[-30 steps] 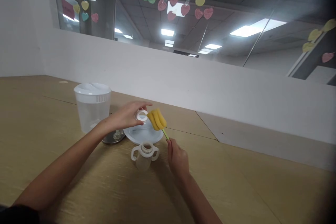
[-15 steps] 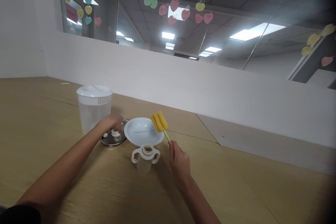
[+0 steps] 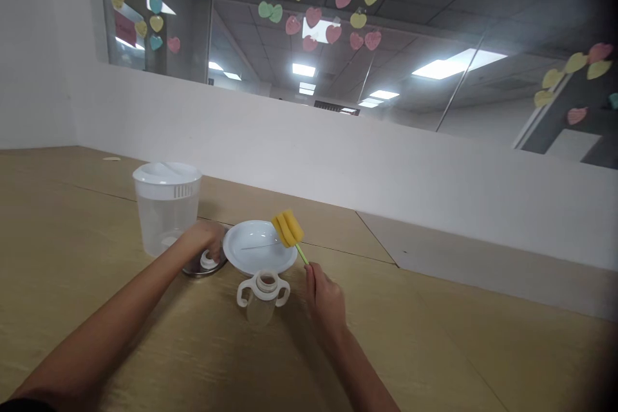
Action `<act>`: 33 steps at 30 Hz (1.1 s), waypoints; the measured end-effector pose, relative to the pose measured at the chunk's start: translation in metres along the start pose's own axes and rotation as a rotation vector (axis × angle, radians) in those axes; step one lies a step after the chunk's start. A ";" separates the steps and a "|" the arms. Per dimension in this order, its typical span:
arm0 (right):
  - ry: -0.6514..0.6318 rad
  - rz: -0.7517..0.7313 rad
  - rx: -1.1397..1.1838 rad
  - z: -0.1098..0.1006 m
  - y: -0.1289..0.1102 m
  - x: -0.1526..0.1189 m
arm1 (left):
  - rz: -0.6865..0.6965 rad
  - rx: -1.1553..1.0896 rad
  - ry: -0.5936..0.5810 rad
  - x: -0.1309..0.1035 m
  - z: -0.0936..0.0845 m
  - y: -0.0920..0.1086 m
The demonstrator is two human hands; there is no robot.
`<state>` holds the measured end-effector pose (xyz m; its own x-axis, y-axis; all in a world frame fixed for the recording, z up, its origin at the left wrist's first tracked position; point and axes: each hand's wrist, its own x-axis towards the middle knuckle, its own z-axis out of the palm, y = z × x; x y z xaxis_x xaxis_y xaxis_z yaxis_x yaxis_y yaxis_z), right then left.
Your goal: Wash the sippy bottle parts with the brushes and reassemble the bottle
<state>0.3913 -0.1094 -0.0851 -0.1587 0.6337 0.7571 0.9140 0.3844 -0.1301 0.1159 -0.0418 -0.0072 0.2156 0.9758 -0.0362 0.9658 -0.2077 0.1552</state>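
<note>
**Left hand (image 3: 205, 237) at the tray (image 3: 199, 273)**

On the counter (image 3: 410, 347) stands a lidded tub (image 3: 167, 215), something pale at its bottom. The bowl (image 3: 251, 261) sits beside the tray, an open, upright bottle (image 3: 261, 309) before it. The right hand (image 3: 326, 301) grips the brush (image 3: 288, 228). The ring (image 3: 208, 262) is at the tray, under the left hand; whether gripped cannot be told. A second ago, that hand held a ring by the bowl.

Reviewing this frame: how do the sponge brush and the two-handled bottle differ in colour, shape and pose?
The sponge brush is yellow and green; the two-handled bottle is whitish and translucent. The brush is thin-stemmed, the bottle wide-bodied. The brush is tilted, held up in the right hand; the bottle stands upright on the table, untouched.
</note>
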 end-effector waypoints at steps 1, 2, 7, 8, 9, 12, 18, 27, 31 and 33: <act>-0.013 0.048 0.043 0.000 0.000 0.000 | -0.019 0.030 0.015 -0.005 -0.006 0.002; -0.021 0.107 0.100 0.000 -0.001 0.001 | -0.037 0.068 0.028 -0.011 -0.012 0.006; 0.002 0.390 0.392 0.005 0.004 0.003 | 0.248 -0.048 0.054 -0.048 -0.029 0.045; -0.001 0.424 0.416 0.008 0.007 0.003 | 0.323 -0.097 0.022 -0.054 -0.028 0.054; -0.007 0.451 0.431 0.011 0.010 0.002 | 0.387 -0.125 -0.015 -0.059 -0.026 0.063; -0.034 0.508 0.445 0.021 0.021 0.000 | 0.493 -0.109 -0.090 -0.065 -0.014 0.081; -0.145 0.529 0.274 0.030 0.033 -0.003 | 0.577 -0.028 -0.112 -0.058 0.004 0.086; -0.537 0.442 -0.144 0.010 0.009 0.002 | 0.647 -0.038 -0.162 -0.051 -0.007 0.075; -0.602 0.377 -0.265 0.003 -0.002 0.005 | 0.619 -0.068 -0.150 -0.054 -0.017 0.073; -0.610 0.356 -0.272 0.004 -0.003 0.005 | 0.630 -0.056 -0.153 -0.055 -0.016 0.074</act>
<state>0.3865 -0.1046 -0.0836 0.0569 0.9781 0.2002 0.9961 -0.0420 -0.0782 0.1729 -0.1092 0.0221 0.7606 0.6463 -0.0614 0.6393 -0.7293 0.2438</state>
